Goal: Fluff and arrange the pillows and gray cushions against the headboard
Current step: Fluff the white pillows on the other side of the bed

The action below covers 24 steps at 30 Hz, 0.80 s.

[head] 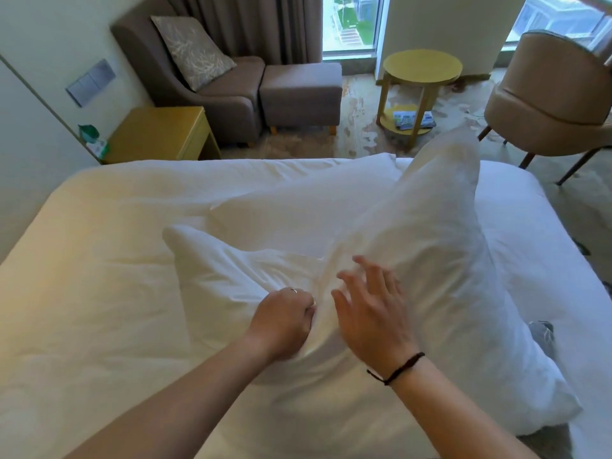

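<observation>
A: Status, mid-bed. White pillow [414, 260] not at the headboard. It lies across the bed [99, 293], the far end raised toward the window side, the near end down by the person.

B: Grips?

A: Left hand [281, 323] closed in a fist, bunching pillow fabric near the pillow's middle; ring on one finger. Right hand [371, 309] spread flat and open, fingers [361, 263] apart, on or just over the pillow's surface, holding nothing. Contact hard to confirm; the hand is blurred.

B: So, fluffing?

A: My reading, yes: one hand pinches, the other pats or presses. Pillow looks twisted at the pinch, slack on the near-left corner, fuller on the raised end.

B: Cushions?

A: A patch of gray [543, 336] shows past the pillow's right edge, low on the bed. Probably a gray cushion, mostly hidden. Only one visible.

B: Headboard?

A: Not in view. Nothing is seen arranged against it.

B: Other pillows?

A: A second white mass [298, 207] lies behind the first, flat on the bed; pillow or folded duvet, cannot tell.

B: Progress?

A: Early, I judge. One pillow in hand, unfinished. Placing it, any other pillows and the cushions all remain.
</observation>
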Tool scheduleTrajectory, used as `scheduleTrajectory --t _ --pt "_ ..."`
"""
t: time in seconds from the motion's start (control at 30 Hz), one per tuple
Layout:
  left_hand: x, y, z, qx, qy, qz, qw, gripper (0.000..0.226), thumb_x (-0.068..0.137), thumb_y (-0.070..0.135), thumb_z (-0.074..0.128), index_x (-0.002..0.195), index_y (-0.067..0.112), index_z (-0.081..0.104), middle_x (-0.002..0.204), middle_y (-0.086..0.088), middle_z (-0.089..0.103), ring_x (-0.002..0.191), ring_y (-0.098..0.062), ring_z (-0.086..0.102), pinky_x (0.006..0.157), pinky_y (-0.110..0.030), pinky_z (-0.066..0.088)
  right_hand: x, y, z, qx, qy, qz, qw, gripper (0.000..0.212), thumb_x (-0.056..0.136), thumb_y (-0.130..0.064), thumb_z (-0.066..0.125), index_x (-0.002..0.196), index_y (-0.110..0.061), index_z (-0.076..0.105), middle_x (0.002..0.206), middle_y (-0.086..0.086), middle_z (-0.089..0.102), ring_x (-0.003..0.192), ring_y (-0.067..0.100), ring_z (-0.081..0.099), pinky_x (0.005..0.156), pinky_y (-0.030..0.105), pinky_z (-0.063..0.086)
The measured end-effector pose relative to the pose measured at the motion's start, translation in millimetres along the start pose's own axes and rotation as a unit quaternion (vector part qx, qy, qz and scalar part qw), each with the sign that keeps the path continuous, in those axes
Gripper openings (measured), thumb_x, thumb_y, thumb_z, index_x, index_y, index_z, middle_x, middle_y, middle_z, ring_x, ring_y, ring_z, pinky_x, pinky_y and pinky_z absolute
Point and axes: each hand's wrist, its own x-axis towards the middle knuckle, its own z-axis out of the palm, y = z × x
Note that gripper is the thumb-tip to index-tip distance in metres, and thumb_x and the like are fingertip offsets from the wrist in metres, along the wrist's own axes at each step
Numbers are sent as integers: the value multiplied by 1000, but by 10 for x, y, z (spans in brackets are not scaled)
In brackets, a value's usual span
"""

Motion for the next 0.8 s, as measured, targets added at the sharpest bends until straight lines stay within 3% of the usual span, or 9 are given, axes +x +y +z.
scheduleTrajectory --t 0.1,0.2,0.27,0.33,0.37,0.43,0.57,0.67,0.8 --pt "-457 135 -207 21 -65 85 994 26 84 30 37 61 20 41 64 2 52 63 -21 48 67 -34 38 524 -280 -231 -27 -53 -96 994 23 93 -30 50 109 -19 63 120 3 64 113 26 57 107 46 36" --pt "-817 146 -345 34 -121 156 980 35 90 44 38 64 24 49 66 9 58 66 -10 49 93 -30 34 706 -363 -248 -125 -310 -83 939 39 95 -46 39 125 -26 54 124 0 63 118 22 55 113 48 24" --pt "-886 47 -426 11 -93 174 980 37 92 55 44 73 29 62 82 16 68 83 -6 56 100 -35 30 601 -328 -251 -186 -408 -55 892 50 90 -59 34 126 -32 54 129 -1 61 119 21 55 106 50 25" --pt "-801 -164 -505 12 -33 112 993 38 87 67 47 104 39 67 126 19 62 120 -8 52 108 -47 27 404 -252 -264 -204 -423 -39 882 63 83 -71 27 122 -33 56 127 -1 62 114 22 57 96 47 30" --pt "-751 -290 -544 38 -53 49 997 53 82 74 47 124 43 57 145 16 48 136 -12 39 113 -50 21 306 -208 -270 -214 -424 -40 879 70 79 -77 24 120 -31 58 124 -1 63 112 22 58 93 46 31" --pt "-710 -487 -550 58 -130 -50 989 82 73 85 46 143 46 33 156 11 33 144 -15 26 117 -47 18 141 -115 -283 -223 -421 -47 878 79 75 -81 17 117 -28 59 119 -1 64 109 22 59 92 45 33" --pt "-790 -599 -439 47 -140 -106 983 90 64 95 38 138 44 40 131 7 55 123 -18 51 100 -38 40 7 -21 -313 -200 -407 -43 890 88 68 -89 14 121 -31 52 119 -4 62 110 20 57 96 44 31" --pt "-888 -636 -394 68 -108 -96 987 54 81 80 38 101 33 55 100 7 61 100 -20 60 76 -34 40 -34 -16 -346 -186 -398 -66 896 94 61 -96 14 125 -35 47 118 -5 62 109 20 57 98 43 31" --pt "-1002 -592 -401 58 -122 -78 988 37 99 56 36 75 27 36 81 7 49 88 -23 56 67 -35 34 -70 -14 -376 -190 -412 -90 887 90 64 -92 20 126 -35 51 121 -6 60 112 18 56 100 41 31"
